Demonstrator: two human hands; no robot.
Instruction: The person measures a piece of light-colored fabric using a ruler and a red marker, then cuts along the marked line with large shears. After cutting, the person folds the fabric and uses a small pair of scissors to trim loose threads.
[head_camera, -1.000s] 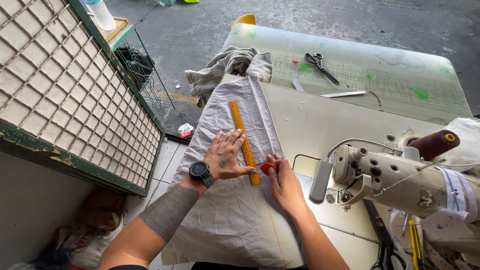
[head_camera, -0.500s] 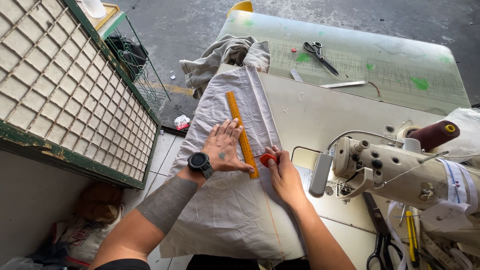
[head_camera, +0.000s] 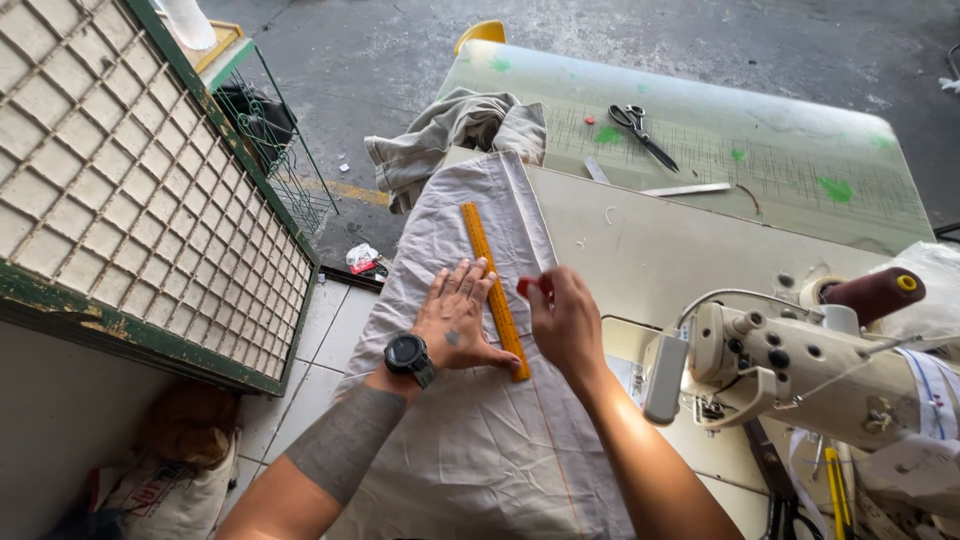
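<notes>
A long piece of pale grey fabric (head_camera: 470, 440) lies along the left edge of the sewing table. A yellow ruler (head_camera: 487, 268) rests lengthwise on it. My left hand (head_camera: 457, 318), with a black watch on the wrist, lies flat with fingers spread on the fabric and presses the ruler's left side. My right hand (head_camera: 563, 318) pinches a small red piece of chalk (head_camera: 523, 287) right beside the ruler's right edge. A thin orange line runs down the fabric below the ruler.
A white sewing machine (head_camera: 800, 375) with a maroon thread cone (head_camera: 872, 292) stands at the right. Black scissors (head_camera: 640, 128) and a metal strip (head_camera: 686, 189) lie on the far green-marked table (head_camera: 800, 160). Bunched cloth (head_camera: 450, 128) sits at the fabric's far end. A green-framed wire grille (head_camera: 130, 190) stands left.
My right hand with the red chalk has slid along the ruler's right edge away from me. My left hand stays flat against the ruler.
</notes>
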